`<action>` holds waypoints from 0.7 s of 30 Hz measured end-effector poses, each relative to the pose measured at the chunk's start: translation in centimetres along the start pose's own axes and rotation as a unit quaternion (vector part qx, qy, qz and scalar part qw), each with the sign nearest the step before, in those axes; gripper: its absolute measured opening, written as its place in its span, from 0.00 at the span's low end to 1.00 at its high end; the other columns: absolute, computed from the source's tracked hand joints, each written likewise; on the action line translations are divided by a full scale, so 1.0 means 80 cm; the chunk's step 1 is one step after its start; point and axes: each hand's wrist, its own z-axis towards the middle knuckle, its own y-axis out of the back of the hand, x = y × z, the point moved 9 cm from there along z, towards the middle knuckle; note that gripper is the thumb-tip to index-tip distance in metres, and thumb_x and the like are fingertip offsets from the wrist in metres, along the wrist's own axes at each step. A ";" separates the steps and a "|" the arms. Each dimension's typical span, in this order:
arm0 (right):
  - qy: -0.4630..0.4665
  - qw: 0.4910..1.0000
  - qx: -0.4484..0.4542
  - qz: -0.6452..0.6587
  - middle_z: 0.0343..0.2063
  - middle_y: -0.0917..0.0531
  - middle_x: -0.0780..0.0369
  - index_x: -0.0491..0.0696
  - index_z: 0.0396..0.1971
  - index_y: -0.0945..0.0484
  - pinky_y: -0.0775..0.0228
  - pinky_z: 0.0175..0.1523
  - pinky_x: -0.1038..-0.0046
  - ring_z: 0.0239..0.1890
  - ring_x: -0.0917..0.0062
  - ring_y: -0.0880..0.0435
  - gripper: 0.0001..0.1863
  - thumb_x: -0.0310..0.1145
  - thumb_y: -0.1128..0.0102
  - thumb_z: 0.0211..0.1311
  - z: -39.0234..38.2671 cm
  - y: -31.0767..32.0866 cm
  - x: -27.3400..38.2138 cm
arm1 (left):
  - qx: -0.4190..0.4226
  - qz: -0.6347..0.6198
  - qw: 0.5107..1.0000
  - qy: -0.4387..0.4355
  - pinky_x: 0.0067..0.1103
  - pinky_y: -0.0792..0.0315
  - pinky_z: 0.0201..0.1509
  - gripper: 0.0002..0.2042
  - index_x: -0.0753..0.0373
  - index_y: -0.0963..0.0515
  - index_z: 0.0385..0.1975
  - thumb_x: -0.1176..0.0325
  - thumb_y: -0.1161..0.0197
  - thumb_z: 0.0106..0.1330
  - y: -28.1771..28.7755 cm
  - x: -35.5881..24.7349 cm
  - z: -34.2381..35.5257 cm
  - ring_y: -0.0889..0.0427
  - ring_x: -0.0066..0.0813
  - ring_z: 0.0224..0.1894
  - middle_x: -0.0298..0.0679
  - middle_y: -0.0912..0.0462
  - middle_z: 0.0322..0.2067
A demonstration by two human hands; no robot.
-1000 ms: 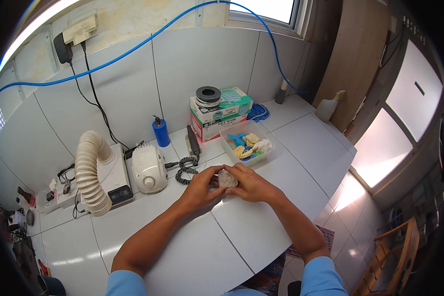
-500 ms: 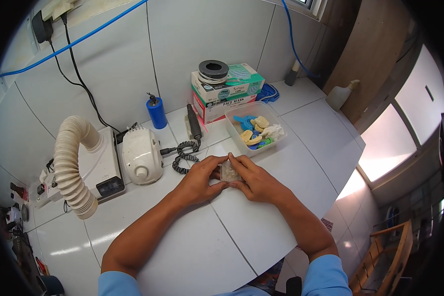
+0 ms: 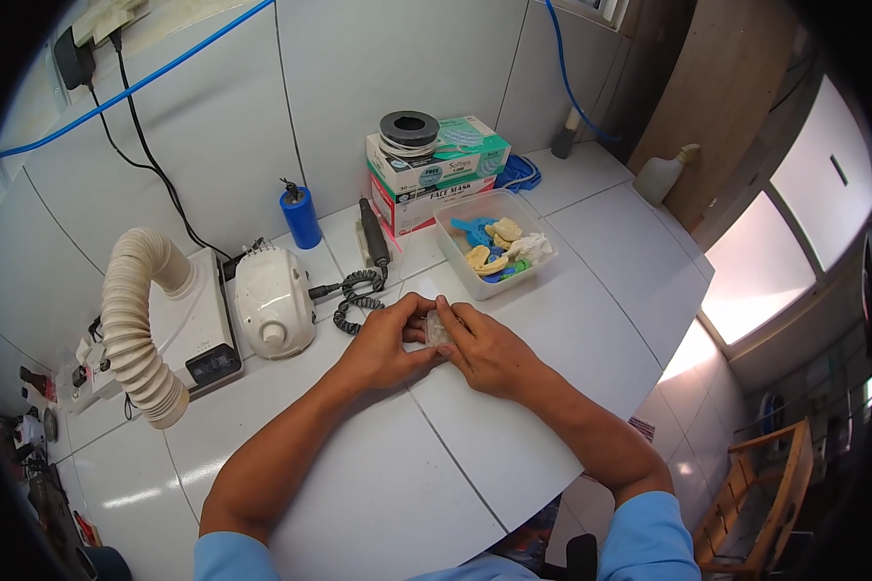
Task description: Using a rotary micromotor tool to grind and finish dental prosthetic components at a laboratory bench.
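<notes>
**Two hands on a small pale object at a tiled corner tabletop**

The white tiled tabletop (image 3: 513, 426) fills a corner between white tiled walls and ends in a curved front edge at right, beyond which lie the floor, a bright window area and a wooden chair (image 3: 765, 484). A blue cable (image 3: 136, 87) runs along the back wall; black cords hang from a socket at upper left.

At mid-tabletop the left hand (image 3: 383, 344) and the right hand (image 3: 484, 351) meet, fingers of both curled around a small pale, translucent object (image 3: 435, 329) held between them just above the surface; its exact form is largely hidden by the fingers.

Just behind the hands: a coiled black cord (image 3: 357, 298) leading to a white motor unit (image 3: 273, 300). To the left, a white box unit with a ribbed beige hose (image 3: 136, 320). Behind, a blue cylinder (image 3: 300, 215), a dark handpiece (image 3: 373, 230), stacked cardboard boxes (image 3: 436, 179) topped by a dark ring, and a clear plastic tub (image 3: 494, 247) of yellow and blue pieces. A white spray bottle (image 3: 664, 174) stands well apart at right.

Open surface lies in front of the hands, between the forearms, and to the right toward the curved edge.
</notes>
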 end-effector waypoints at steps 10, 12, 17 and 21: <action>-0.150 0.958 -0.081 0.229 0.43 0.11 0.47 0.41 0.70 0.24 0.17 0.50 0.62 0.42 0.59 0.08 0.22 0.36 0.44 0.85 -0.006 0.024 -0.046 | 0.021 -0.019 1.000 -0.013 0.30 0.18 0.70 0.37 0.64 0.33 0.69 0.80 0.21 0.61 -0.005 -0.006 0.003 0.14 0.34 0.59 0.47 0.20 0.63; -0.201 0.949 -0.048 0.240 0.39 0.10 0.49 0.41 0.69 0.23 0.17 0.49 0.63 0.40 0.61 0.08 0.21 0.36 0.45 0.85 -0.002 0.030 -0.050 | 0.024 -0.025 0.999 -0.014 0.30 0.18 0.70 0.36 0.64 0.33 0.69 0.81 0.21 0.61 -0.005 0.002 0.003 0.14 0.34 0.59 0.47 0.20 0.63; -0.228 0.938 -0.021 0.260 0.31 0.10 0.53 0.43 0.64 0.18 0.17 0.44 0.66 0.34 0.68 0.09 0.17 0.33 0.44 0.84 -0.013 0.037 -0.069 | 0.023 -0.050 0.998 -0.021 0.31 0.18 0.69 0.33 0.64 0.31 0.66 0.80 0.23 0.62 -0.005 -0.001 0.001 0.15 0.34 0.61 0.44 0.19 0.62; -0.173 0.965 0.021 0.195 0.32 0.10 0.54 0.43 0.61 0.16 0.18 0.43 0.68 0.33 0.67 0.10 0.17 0.27 0.37 0.75 -0.021 0.055 -0.075 | 0.028 -0.022 0.995 -0.090 0.32 0.21 0.69 0.27 0.64 0.27 0.64 0.78 0.27 0.64 -0.008 -0.016 -0.004 0.17 0.36 0.64 0.45 0.20 0.64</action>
